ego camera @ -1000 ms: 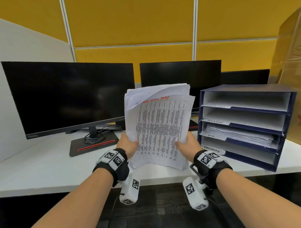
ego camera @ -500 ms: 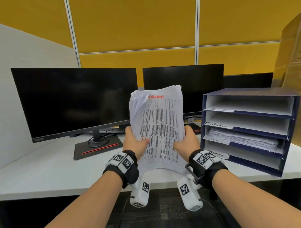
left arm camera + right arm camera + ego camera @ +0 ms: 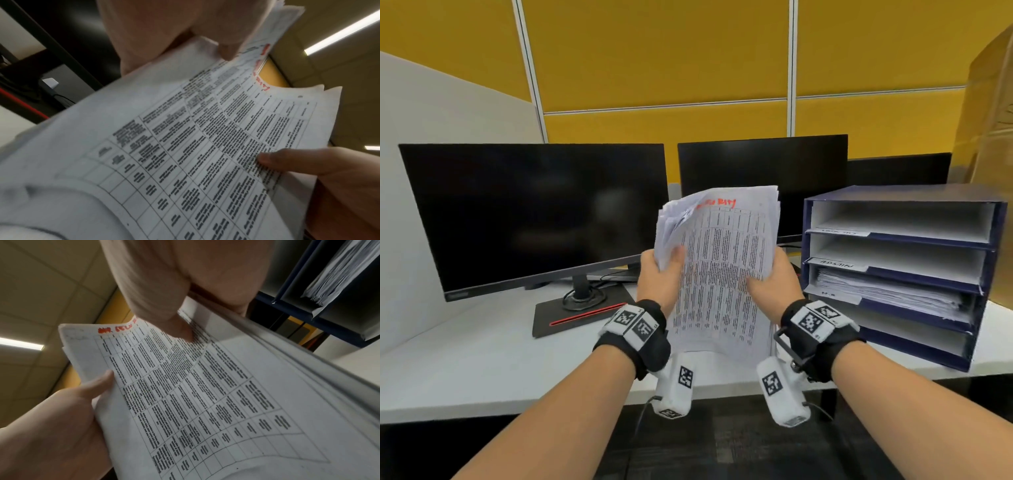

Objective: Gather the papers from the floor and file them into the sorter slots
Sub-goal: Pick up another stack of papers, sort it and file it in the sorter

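I hold a thick stack of printed papers upright above the desk's front edge; the top sheet carries a table and red handwriting. My left hand grips its left edge, thumb on the front. My right hand grips the right edge the same way. The wrist views show the papers close up with both thumbs pressed on the top sheet. The blue sorter stands to the right on the desk, with several slots. One middle slot holds a pile of sheets.
Two black monitors stand behind the papers on the white desk, one on a dark base with a red stripe. A brown cardboard box rises at the far right. Yellow partition panels close off the back.
Both hands have drawn closer together and squared the loose, fanned sheets into a narrower, tidier stack. The stack stays upright in front of the monitors.
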`<state>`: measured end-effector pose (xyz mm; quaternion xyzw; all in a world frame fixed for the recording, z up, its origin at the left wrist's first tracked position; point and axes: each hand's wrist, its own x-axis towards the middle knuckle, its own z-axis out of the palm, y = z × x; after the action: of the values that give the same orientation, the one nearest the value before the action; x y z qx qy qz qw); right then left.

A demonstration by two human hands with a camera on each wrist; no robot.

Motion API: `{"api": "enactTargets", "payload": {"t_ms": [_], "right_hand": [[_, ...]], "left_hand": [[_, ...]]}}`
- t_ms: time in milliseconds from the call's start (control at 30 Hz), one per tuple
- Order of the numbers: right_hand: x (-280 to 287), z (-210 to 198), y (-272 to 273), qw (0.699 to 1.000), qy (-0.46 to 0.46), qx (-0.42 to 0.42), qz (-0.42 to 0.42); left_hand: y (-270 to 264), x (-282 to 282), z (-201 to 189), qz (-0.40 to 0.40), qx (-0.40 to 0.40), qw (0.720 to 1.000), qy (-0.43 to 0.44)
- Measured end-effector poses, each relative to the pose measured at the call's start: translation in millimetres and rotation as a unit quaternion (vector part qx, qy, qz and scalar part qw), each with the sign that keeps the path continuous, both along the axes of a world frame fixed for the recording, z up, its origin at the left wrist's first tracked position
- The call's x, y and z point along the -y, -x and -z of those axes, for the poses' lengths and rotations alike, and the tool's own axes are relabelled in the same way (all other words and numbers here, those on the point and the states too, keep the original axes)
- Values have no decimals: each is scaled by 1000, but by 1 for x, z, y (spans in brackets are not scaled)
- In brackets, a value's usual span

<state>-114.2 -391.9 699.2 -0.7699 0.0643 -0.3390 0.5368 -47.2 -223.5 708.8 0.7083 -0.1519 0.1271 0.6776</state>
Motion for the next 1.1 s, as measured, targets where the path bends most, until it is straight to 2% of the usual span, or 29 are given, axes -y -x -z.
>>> {"api": "enactTargets", "payload": {"t_ms": [167, 400, 467, 533, 600, 667, 800, 1000, 1067, 1100], "right_hand": [[-1, 4, 1, 999, -9, 17, 45], [2, 3, -3, 1000, -11, -2, 24], [3, 4, -4, 1000, -7, -16, 15], [6, 3, -3, 1000, -10, -26, 10], [9, 0, -2, 999, -9, -35, 9], [11, -2, -2, 999, -11, -45, 3], [14, -9, 2, 998, 8, -64, -13], [22, -9, 7, 998, 11, -67, -18], [22, -9, 8, 998, 10, -67, -18], [23, -9, 8, 997, 10, -68, -20]], "left_hand": [[-5, -1, 1, -59, 5, 998, -32], [-2, -2, 1, -38, -15, 999, 14], [0, -3, 0, -36, 13, 999, 20], [0, -7, -6, -47, 88, 995, 22], [-2, -12, -18, -48, 159, 986, 17], [-1, -16, -33, -64, 222, 973, -28], [7, -23, -52, -158, 348, 912, -148], [-6, -33, -51, -237, 378, 866, -227], [-7, -33, -50, -238, 391, 856, -241], [-7, -33, -49, -219, 390, 860, -246]]}}
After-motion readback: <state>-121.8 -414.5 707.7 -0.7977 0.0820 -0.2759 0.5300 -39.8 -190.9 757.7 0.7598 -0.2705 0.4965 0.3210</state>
